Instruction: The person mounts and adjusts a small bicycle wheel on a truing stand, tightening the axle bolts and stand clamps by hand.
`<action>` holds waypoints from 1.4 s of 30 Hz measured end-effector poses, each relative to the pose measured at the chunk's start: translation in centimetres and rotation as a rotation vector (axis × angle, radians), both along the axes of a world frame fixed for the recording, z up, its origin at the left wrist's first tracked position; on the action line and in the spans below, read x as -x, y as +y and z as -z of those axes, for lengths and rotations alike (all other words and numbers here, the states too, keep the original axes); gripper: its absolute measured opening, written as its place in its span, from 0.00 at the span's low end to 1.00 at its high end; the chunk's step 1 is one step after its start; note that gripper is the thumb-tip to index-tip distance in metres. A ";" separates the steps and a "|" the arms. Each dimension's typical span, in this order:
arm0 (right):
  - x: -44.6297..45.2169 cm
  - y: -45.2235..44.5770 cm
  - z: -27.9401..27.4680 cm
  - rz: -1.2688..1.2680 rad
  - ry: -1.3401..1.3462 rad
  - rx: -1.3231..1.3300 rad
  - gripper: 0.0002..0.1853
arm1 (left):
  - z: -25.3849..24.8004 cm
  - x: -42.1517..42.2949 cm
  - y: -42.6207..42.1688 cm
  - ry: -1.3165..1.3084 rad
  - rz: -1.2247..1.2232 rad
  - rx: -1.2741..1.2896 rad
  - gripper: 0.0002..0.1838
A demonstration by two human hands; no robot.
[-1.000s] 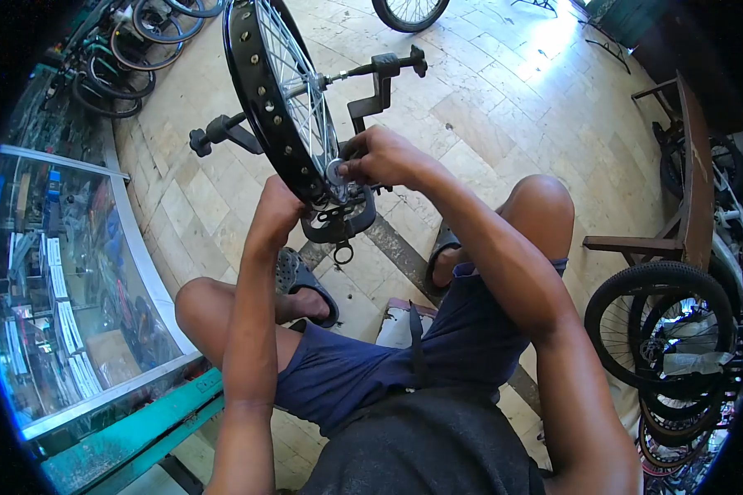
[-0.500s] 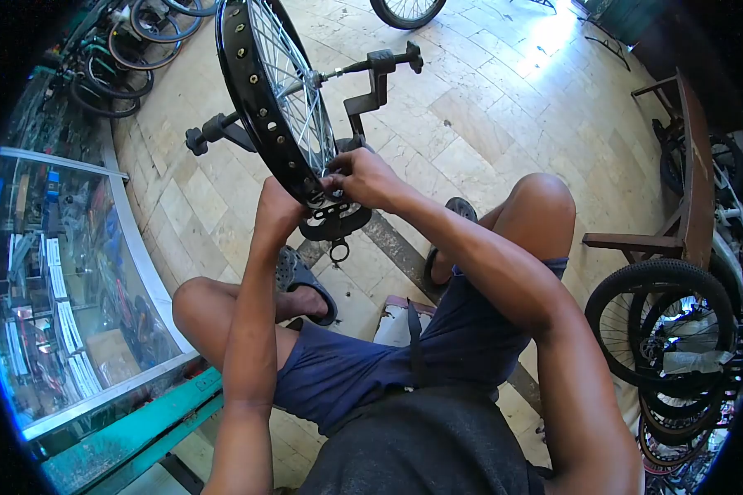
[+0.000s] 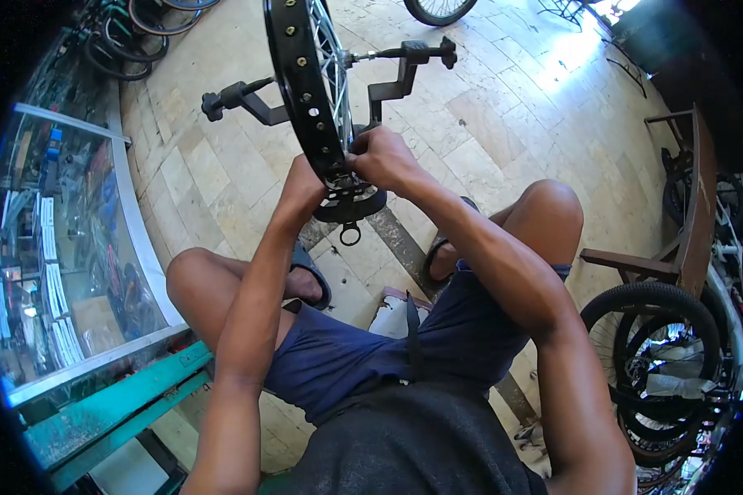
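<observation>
A black wheel rim (image 3: 305, 82) with silver spokes stands upright in a black truing stand (image 3: 398, 86). My right hand (image 3: 380, 158) is at the spokes by the rim's lower right side, its fingers pinched together; whatever lies between them is too small to make out. Beside the lower left side of the rim is my left hand (image 3: 305, 180), its fingers hidden behind the rim. Under the rim's lower end sits the base of the stand, with a small black ring (image 3: 350, 234) hanging from it.
To the left are a glass display case (image 3: 124, 223) and a green bench (image 3: 115, 404). Bicycle wheels (image 3: 652, 301) and a brown wooden bench (image 3: 698, 198) stand at the right. More wheels are at the top left; another wheel (image 3: 440, 7) is at the top.
The view has shifted, so the wheel and stand appear farther right. The round silver piece seen in my right fingers a second ago no longer shows. Both hands remain by the rim's lower end.
</observation>
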State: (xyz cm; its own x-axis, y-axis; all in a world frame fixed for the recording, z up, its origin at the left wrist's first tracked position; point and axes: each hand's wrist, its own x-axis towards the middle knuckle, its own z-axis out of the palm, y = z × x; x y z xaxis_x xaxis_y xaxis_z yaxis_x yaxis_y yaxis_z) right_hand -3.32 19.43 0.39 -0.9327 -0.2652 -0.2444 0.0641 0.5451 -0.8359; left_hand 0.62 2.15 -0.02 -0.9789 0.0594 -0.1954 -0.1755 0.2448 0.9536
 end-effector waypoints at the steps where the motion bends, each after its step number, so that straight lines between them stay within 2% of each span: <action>1: 0.0 -0.2 -0.1 -0.010 0.002 -0.002 0.19 | -0.2 -0.1 0.0 -0.018 -0.018 0.035 0.15; 3: 0.2 -0.2 -0.2 -0.008 0.085 -0.022 0.17 | -0.9 -0.1 0.2 -0.017 -0.049 0.021 0.15; 8: 0.7 0.9 0.9 -0.010 0.018 0.117 0.17 | -4.5 -0.7 0.4 -0.126 -0.062 0.122 0.16; 9: 0.6 1.1 0.6 -0.037 -0.035 0.123 0.18 | -4.6 -0.6 0.3 -0.126 -0.065 0.118 0.16; 11: 0.4 1.2 0.6 -0.062 -0.091 0.126 0.19 | -4.6 -0.5 0.1 -0.032 -0.009 0.272 0.17; 13: 0.1 0.8 1.1 -0.030 -0.152 0.223 0.20 | -3.6 -0.2 -0.1 0.009 -0.010 0.260 0.16; 18: -0.7 0.0 0.4 0.061 -0.080 0.132 0.19 | -2.8 0.4 -0.8 0.094 0.010 0.253 0.18; 20: -0.8 -0.2 0.3 0.104 -0.081 0.132 0.18 | -4.2 0.1 -0.7 -0.078 -0.024 0.129 0.20; 26: -1.2 0.4 -0.2 0.053 -0.049 0.149 0.17 | -3.2 -0.2 -0.8 -0.018 0.022 0.053 0.19; 29: -1.5 0.5 0.1 0.019 0.076 0.157 0.14 | -3.2 -0.1 -0.6 -0.017 0.013 -0.020 0.18; 32: -1.3 0.6 0.5 0.038 -0.086 0.279 0.15 | -4.6 -0.5 -0.1 0.003 0.011 -0.015 0.14; 36: -1.3 0.7 1.0 0.035 -0.037 0.300 0.16 | -4.0 -0.3 -0.2 -0.003 0.052 0.023 0.11; 39: -1.5 0.7 0.2 0.050 -0.043 0.250 0.17 | -1.7 -0.1 -0.4 0.023 0.039 -0.112 0.16; 42: -1.3 0.0 -0.9 0.047 0.062 0.233 0.17 | -1.1 -0.6 0.2 -0.028 -0.027 -0.204 0.16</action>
State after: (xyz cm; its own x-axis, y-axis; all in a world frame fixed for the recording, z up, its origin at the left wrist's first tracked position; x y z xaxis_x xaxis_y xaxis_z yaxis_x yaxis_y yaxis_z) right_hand -2.04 19.43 1.27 -0.9566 -0.2640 -0.1233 0.0289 0.3350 -0.9418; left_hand 1.20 2.30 1.10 -0.9751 0.0745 -0.2086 -0.2060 0.0419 0.9777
